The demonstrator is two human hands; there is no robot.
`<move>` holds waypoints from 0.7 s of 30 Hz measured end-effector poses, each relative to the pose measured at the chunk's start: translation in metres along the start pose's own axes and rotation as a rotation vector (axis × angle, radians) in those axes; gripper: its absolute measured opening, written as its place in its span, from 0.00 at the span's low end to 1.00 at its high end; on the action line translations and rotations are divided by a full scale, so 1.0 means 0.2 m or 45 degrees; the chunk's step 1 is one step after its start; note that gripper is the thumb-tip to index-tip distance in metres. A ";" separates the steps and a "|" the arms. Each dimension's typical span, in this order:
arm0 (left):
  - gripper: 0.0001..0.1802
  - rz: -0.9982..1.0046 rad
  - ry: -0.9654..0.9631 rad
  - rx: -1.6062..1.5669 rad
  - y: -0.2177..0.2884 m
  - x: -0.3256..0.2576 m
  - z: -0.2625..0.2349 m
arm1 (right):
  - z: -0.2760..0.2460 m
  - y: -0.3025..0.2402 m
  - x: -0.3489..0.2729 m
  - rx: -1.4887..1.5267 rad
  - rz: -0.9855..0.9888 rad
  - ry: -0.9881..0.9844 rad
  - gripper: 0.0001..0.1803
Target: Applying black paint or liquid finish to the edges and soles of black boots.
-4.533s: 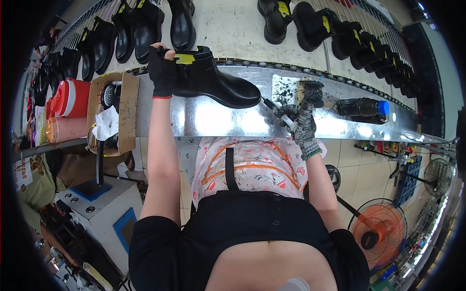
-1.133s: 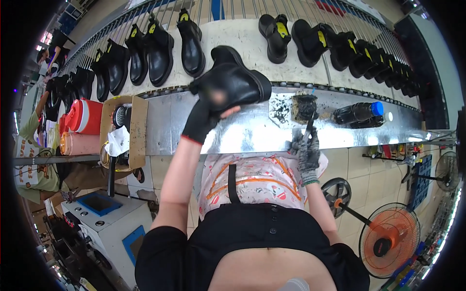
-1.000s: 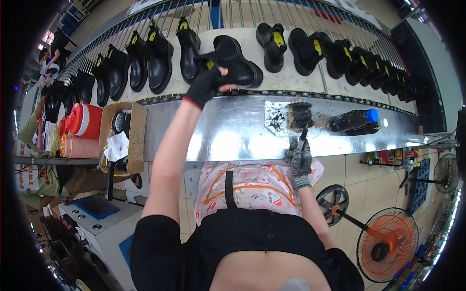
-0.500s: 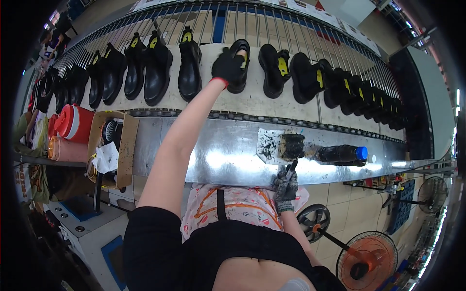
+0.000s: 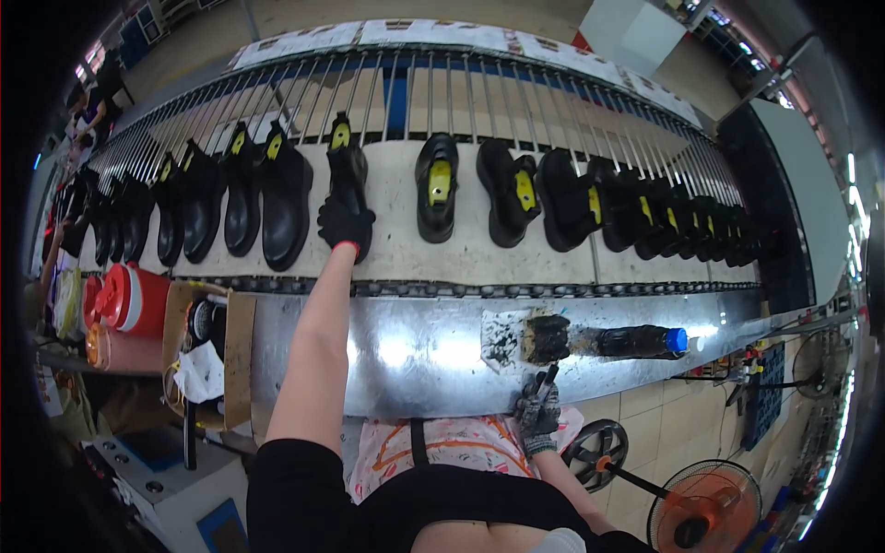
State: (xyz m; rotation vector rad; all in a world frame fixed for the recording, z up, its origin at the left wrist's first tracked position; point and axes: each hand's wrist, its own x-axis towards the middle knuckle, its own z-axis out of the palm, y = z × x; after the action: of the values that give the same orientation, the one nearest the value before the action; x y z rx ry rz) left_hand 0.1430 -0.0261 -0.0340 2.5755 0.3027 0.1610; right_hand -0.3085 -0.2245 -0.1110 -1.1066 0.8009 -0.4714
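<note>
Beyond and right of the cardboard box (image 5: 241,355), the left hand (image 5: 347,223), the nearer, grasps a black boot (image 5: 351,175) across its front, its long axis pointing away. Farther right, the right hand (image 5: 537,412) holds a dark tool (image 5: 550,376).

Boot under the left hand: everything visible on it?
Black boot, glossy and leather-like, with a yellow patch at the shaft opening and a small tab above it. It appears to stand upright on the pale belt, toe end toward the person, between other boots. The black-gloved left hand covers most of its front; whether it grips is unclear.
</note>
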 end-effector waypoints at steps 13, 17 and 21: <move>0.47 0.179 -0.486 -1.161 -0.31 -0.15 -0.29 | -0.06 0.12 0.11 -0.736 -0.386 0.138 0.12; 0.43 0.197 -0.607 -0.963 -0.60 -0.44 -0.41 | 0.01 -0.02 0.08 -0.582 -0.229 -0.015 0.11; 0.47 0.302 -0.490 -0.189 -0.46 -0.96 -0.74 | 0.00 -0.02 0.09 -0.427 -0.179 -0.020 0.10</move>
State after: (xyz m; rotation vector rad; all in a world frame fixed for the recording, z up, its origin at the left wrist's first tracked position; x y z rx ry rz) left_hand -0.0845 0.0767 0.0321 2.4213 -0.1518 -0.2188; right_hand -0.2966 -0.2379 -0.1129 -1.4828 0.8095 -0.4547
